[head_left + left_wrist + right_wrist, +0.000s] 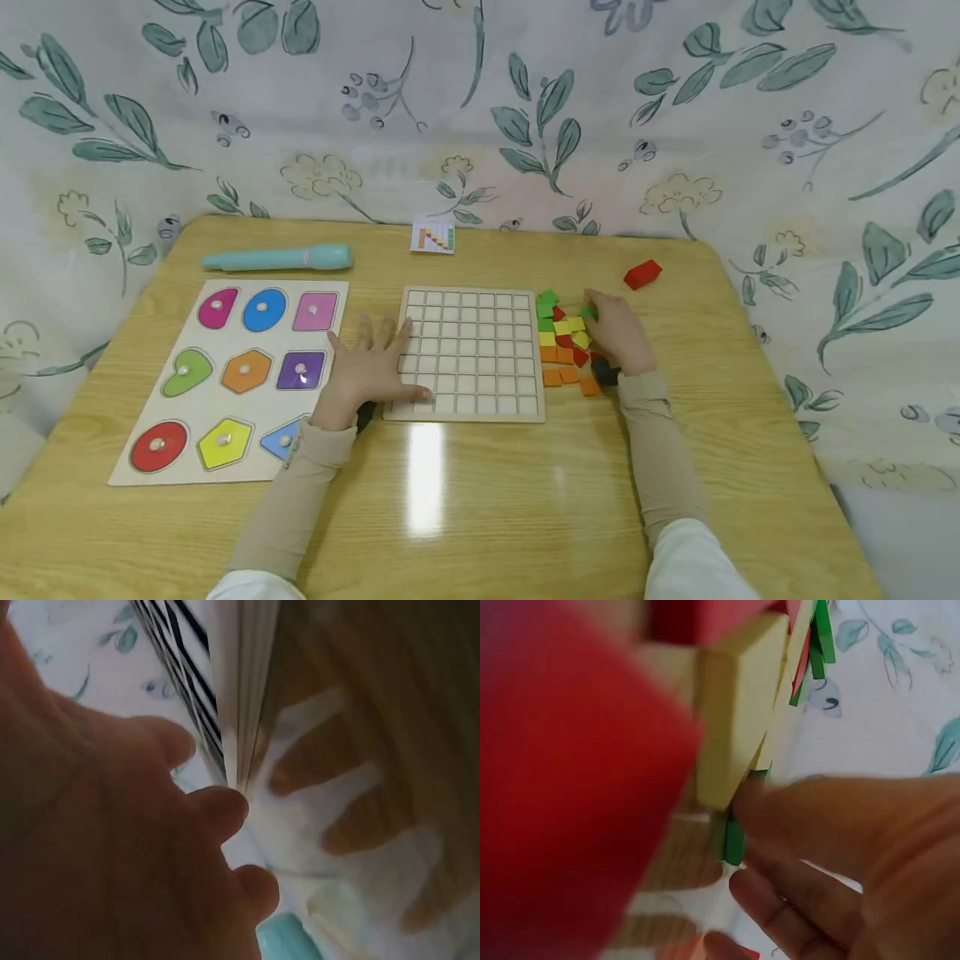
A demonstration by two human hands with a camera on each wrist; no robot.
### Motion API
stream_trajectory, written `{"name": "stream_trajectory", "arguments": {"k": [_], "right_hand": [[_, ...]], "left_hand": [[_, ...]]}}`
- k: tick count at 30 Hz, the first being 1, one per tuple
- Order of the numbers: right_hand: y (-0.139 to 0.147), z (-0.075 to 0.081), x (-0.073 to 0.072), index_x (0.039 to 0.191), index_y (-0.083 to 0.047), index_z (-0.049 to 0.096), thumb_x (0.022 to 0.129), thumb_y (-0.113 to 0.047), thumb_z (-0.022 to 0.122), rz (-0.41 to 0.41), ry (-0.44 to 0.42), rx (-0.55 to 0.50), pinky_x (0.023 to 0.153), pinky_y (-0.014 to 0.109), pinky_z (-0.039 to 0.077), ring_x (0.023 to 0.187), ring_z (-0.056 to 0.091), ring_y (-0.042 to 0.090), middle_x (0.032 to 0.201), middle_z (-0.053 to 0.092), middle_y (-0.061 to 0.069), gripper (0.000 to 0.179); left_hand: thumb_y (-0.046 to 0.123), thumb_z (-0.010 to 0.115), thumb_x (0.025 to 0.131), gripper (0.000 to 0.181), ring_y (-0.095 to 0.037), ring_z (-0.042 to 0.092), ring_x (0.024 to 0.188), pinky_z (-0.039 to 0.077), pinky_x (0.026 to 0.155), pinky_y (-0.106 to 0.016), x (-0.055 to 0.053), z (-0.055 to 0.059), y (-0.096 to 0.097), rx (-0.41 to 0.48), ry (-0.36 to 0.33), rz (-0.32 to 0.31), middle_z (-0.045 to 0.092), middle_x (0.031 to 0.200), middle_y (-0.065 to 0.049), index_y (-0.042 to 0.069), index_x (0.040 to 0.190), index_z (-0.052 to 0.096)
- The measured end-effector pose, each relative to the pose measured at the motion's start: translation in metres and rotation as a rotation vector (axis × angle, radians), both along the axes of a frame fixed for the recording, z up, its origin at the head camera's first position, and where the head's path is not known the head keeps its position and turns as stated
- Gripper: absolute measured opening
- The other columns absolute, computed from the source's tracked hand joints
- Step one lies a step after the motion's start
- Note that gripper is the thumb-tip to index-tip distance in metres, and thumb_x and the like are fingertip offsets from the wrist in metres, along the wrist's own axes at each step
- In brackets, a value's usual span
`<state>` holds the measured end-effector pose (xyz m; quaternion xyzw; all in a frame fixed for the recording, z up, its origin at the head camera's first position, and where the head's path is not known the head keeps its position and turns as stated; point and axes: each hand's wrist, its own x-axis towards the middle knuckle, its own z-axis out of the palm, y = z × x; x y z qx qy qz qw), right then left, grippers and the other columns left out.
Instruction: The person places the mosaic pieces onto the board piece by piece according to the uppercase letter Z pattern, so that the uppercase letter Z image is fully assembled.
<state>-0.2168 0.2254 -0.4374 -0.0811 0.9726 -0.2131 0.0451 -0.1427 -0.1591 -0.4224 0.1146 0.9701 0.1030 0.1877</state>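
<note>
In the head view my left hand [367, 371] lies with its fingers spread over the left edge of a wooden grid board [472, 419]. From the left wrist view, its fingers [217, 814] reach past the board's edge [244, 690]. My right hand [618, 329] is over the far right side of a cluster of small flat tiles beside the board. There its thumb and fingertips pinch a green tile [588, 312]; the right wrist view shows that green tile [735, 841] between them. Yellow tiles [562, 328], orange tiles [550, 354] and red tiles [564, 342] lie close by.
On the left lies a knobbed shape puzzle [217, 321], partly under the left forearm. A teal pen-shaped object [277, 259] rests behind it. A small pattern card [432, 237] sits at the back edge, and a red block [642, 274] at the back right.
</note>
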Motion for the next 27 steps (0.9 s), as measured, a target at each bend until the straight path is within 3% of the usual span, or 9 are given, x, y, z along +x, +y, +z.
{"name": "stream_trajectory", "arguments": {"k": [3,6,13,17,22,27], "right_hand": [[-0.007,0.001,-0.009,0.142,0.004,0.044,0.089,0.004,0.051,-0.011,0.037,-0.034,0.102,0.052,0.045,0.115,0.055,0.041,0.130,0.057,0.028,0.053],[-0.013,0.002,-0.013,0.140,0.003,0.047,0.083,0.008,0.050,-0.042,0.020,-0.029,0.094,0.049,0.047,0.109,0.056,0.039,0.128,0.058,0.028,0.057],[-0.006,0.005,-0.009,0.130,0.008,0.051,0.079,-0.002,0.058,-0.123,-0.129,-0.102,0.074,0.035,0.043,0.090,0.049,0.030,0.123,0.058,0.028,0.053],[0.001,0.005,-0.009,0.127,0.007,0.053,0.084,-0.011,0.060,-0.147,-0.137,-0.152,0.078,0.035,0.046,0.092,0.051,0.030,0.117,0.058,0.025,0.047],[-0.019,0.011,-0.011,0.129,0.001,0.056,0.090,-0.016,0.060,-0.106,-0.116,-0.240,0.080,0.035,0.047,0.096,0.054,0.029,0.118,0.060,0.020,0.043],[-0.081,0.021,-0.020,0.129,0.001,0.057,0.086,-0.007,0.062,0.031,-0.098,-0.343,0.082,0.036,0.051,0.099,0.057,0.028,0.115,0.062,0.019,0.044]], "left_hand": [[0.072,0.068,0.070,0.124,-0.045,-0.015,0.147,-0.011,0.106,-0.078,0.000,-0.002,0.002,0.011,-0.019,-0.057,-0.010,0.162,-0.019,0.018,0.157,-0.001],[0.067,0.073,0.068,0.128,-0.043,-0.017,0.147,-0.012,0.110,-0.072,-0.001,-0.004,0.003,0.076,-0.033,-0.092,-0.016,0.161,-0.019,0.014,0.157,-0.003],[0.061,0.078,0.065,0.136,-0.039,-0.025,0.145,-0.010,0.116,-0.064,-0.002,-0.008,0.011,0.156,-0.099,-0.185,-0.022,0.160,-0.016,0.005,0.154,-0.008],[0.061,0.079,0.064,0.137,-0.038,-0.026,0.146,-0.011,0.116,-0.063,-0.002,-0.010,0.013,0.161,-0.087,-0.187,-0.020,0.161,-0.013,0.005,0.154,-0.007],[0.061,0.080,0.063,0.139,-0.037,-0.025,0.146,-0.010,0.117,-0.061,-0.001,-0.011,0.010,0.145,-0.100,-0.203,-0.021,0.161,-0.012,0.005,0.154,-0.009],[0.060,0.080,0.064,0.141,-0.037,-0.022,0.147,-0.007,0.120,-0.057,-0.001,-0.011,0.009,0.145,-0.095,-0.210,-0.021,0.160,-0.014,0.001,0.152,-0.012]]}}
